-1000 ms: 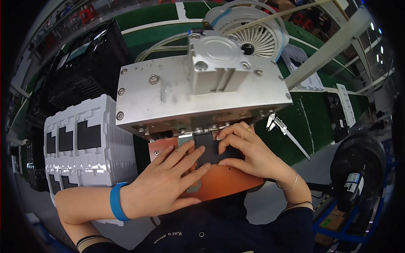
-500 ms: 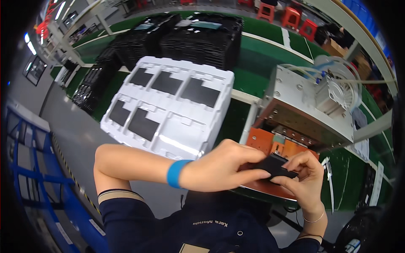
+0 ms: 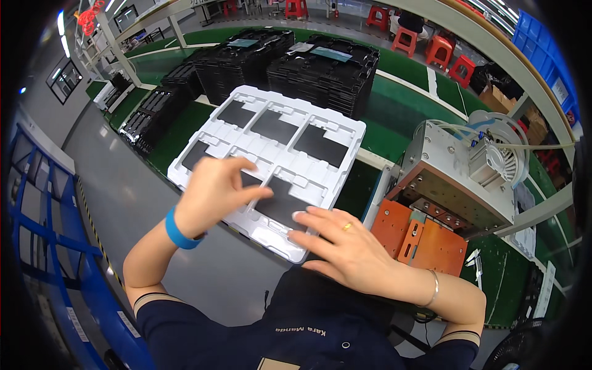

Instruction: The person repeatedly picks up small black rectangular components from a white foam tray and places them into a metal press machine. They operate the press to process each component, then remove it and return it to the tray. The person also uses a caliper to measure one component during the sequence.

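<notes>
A white moulded tray [image 3: 340, 132] holds several flat black notched sheets in its compartments. In the near right compartment lies a black sheet [image 3: 280, 206]. My right hand [image 3: 348, 253] is at this sheet's right edge, fingers stretched out, the fingertips at or just over it. On its left side is my left hand [image 3: 213, 194], thumb and forefinger apart with nothing between them. That hand hides much of the neighbouring sheet [image 3: 250, 179]. Another black sheet [image 3: 311, 143] sits in the far right compartment.
Right of the tray stands a metal press [image 3: 456, 179] with an orange base plate [image 3: 435, 243]. A caliper-like tool [image 3: 475, 262] lies beside it. Stacks of black trays [image 3: 327, 74] stand behind the white tray. A blue rack [image 3: 55, 246] is at far left.
Both hands have moved left from the press to the white tray. The black sheet they held at the orange plate now lies in the near right compartment, released.
</notes>
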